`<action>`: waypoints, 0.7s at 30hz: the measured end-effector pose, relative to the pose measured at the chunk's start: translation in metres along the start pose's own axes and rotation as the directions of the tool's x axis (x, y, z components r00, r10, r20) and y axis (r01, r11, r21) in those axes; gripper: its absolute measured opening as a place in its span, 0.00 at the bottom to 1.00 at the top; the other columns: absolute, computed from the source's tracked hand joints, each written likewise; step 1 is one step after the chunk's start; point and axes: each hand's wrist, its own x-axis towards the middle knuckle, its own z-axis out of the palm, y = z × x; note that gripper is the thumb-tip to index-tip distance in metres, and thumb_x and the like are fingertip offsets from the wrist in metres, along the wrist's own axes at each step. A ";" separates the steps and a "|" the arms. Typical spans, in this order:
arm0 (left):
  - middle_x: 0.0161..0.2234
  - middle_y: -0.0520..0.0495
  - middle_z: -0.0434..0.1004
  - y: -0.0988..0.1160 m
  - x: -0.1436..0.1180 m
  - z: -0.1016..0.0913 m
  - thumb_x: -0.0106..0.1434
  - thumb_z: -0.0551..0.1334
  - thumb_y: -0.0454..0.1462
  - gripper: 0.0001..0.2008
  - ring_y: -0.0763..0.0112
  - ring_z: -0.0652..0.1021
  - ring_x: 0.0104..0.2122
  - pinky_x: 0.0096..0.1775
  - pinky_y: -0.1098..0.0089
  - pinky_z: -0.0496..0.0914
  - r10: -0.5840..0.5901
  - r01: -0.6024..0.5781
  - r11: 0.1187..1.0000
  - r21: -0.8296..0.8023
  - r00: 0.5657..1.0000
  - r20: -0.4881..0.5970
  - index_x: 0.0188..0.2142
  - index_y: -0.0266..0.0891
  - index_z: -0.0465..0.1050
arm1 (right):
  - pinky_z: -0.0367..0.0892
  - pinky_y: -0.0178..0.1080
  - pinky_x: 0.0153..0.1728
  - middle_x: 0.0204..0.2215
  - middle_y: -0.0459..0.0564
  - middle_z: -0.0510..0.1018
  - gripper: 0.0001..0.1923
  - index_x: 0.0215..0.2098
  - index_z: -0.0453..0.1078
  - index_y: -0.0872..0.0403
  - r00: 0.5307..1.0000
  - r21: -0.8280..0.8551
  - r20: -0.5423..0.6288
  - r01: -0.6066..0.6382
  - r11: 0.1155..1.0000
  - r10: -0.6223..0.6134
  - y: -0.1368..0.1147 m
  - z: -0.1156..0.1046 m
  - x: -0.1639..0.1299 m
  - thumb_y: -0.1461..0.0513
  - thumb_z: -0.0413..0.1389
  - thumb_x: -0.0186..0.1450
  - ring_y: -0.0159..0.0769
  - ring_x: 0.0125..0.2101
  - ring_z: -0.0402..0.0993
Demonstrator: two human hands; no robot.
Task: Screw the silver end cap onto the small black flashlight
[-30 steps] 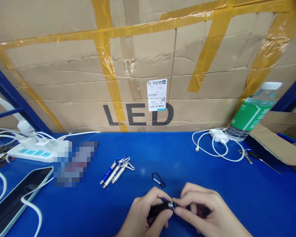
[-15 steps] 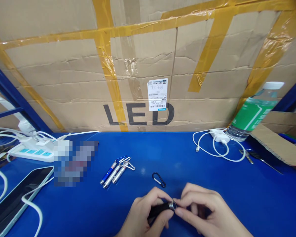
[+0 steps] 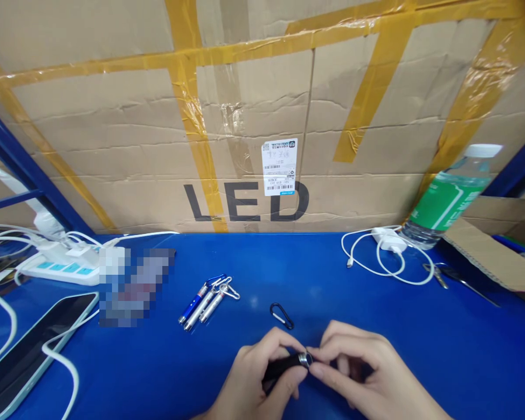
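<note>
My left hand [image 3: 266, 373] is closed around a small black penlight [image 3: 282, 366], whose silver end points right. A thin metal ring [image 3: 310, 359] shows at that end, and my right hand [image 3: 359, 364] pinches it between thumb and forefinger. Its other fingers are curled in. Just beyond my hands a black carabiner [image 3: 282, 315] with a silver gate lies loose on the blue table [image 3: 254, 262]. Further left, three small penlights lie side by side with clips at their far ends: a blue one [image 3: 196, 304] and two silver ones, the nearest to me being a silver penlight [image 3: 212, 307].
At the left are a phone [image 3: 35, 356] with a white cable across it, a power strip [image 3: 65, 271] and a blurred-out object [image 3: 137, 289]. A coiled cable [image 3: 389, 274], keys [image 3: 441, 277] and a water bottle [image 3: 450, 201] stand right. A taped carton [image 3: 254, 116] walls the back.
Almost nothing differs. Both hands stay at the penlight's silver end and have shifted very slightly; the view has moved a little.
</note>
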 end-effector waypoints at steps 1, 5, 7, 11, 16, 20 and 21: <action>0.22 0.51 0.74 0.001 0.000 0.000 0.61 0.56 0.34 0.05 0.73 0.72 0.21 0.23 0.77 0.61 0.002 -0.002 1.000 0.002 1.000 0.001 0.37 0.37 0.68 | 0.57 0.28 0.17 0.23 0.46 0.69 0.13 0.25 0.74 0.56 1.000 -0.004 0.001 0.003 1.000 -0.003 0.000 0.000 0.000 0.57 0.55 0.61 0.24 0.17 0.61; 0.22 0.51 0.74 0.003 0.000 -0.001 0.61 0.56 0.33 0.05 0.74 0.72 0.21 0.23 0.78 0.61 0.000 0.000 1.000 0.000 1.000 -0.005 0.37 0.37 0.68 | 0.58 0.28 0.17 0.24 0.46 0.69 0.13 0.26 0.74 0.56 1.000 -0.014 0.011 0.018 1.000 -0.018 -0.002 0.000 -0.002 0.57 0.54 0.62 0.24 0.17 0.60; 0.21 0.51 0.74 0.003 0.000 -0.001 0.61 0.56 0.33 0.05 0.74 0.72 0.21 0.23 0.78 0.61 -0.004 0.003 1.000 -0.003 1.000 -0.003 0.37 0.37 0.68 | 0.58 0.28 0.17 0.25 0.46 0.69 0.13 0.26 0.73 0.56 1.000 -0.017 0.010 0.014 1.000 -0.014 -0.002 0.000 -0.002 0.57 0.54 0.62 0.24 0.17 0.60; 0.21 0.51 0.74 0.003 0.001 0.000 0.61 0.56 0.33 0.05 0.74 0.71 0.20 0.22 0.78 0.60 -0.015 0.015 1.000 -0.008 1.000 -0.009 0.37 0.37 0.68 | 0.57 0.28 0.17 0.24 0.46 0.69 0.12 0.26 0.73 0.56 1.000 -0.023 -0.001 0.009 1.000 -0.009 -0.002 0.000 -0.002 0.58 0.55 0.62 0.24 0.17 0.60; 0.20 0.52 0.73 0.002 0.000 0.001 0.61 0.56 0.32 0.04 0.74 0.70 0.20 0.22 0.78 0.60 -0.003 0.003 1.000 -0.015 1.000 -0.013 0.36 0.37 0.68 | 0.57 0.28 0.17 0.24 0.46 0.68 0.13 0.26 0.73 0.57 1.000 -0.020 0.007 0.004 1.000 -0.004 -0.002 0.001 -0.001 0.57 0.54 0.62 0.23 0.17 0.60; 0.20 0.52 0.72 0.002 0.000 0.001 0.61 0.56 0.32 0.04 0.75 0.70 0.19 0.22 0.78 0.59 -0.002 0.001 1.000 -0.021 1.000 -0.016 0.36 0.37 0.68 | 0.57 0.28 0.17 0.24 0.46 0.68 0.13 0.26 0.73 0.56 1.000 -0.018 0.022 -0.003 1.000 0.003 -0.002 0.000 -0.002 0.57 0.54 0.62 0.23 0.17 0.60; 0.20 0.52 0.72 0.002 0.000 0.001 0.61 0.56 0.32 0.04 0.75 0.70 0.19 0.22 0.78 0.59 -0.003 0.003 1.000 -0.021 1.000 -0.018 0.36 0.37 0.68 | 0.57 0.28 0.17 0.24 0.46 0.68 0.13 0.26 0.73 0.56 1.000 -0.018 0.021 0.001 1.000 0.000 -0.002 0.000 -0.002 0.57 0.54 0.62 0.23 0.17 0.60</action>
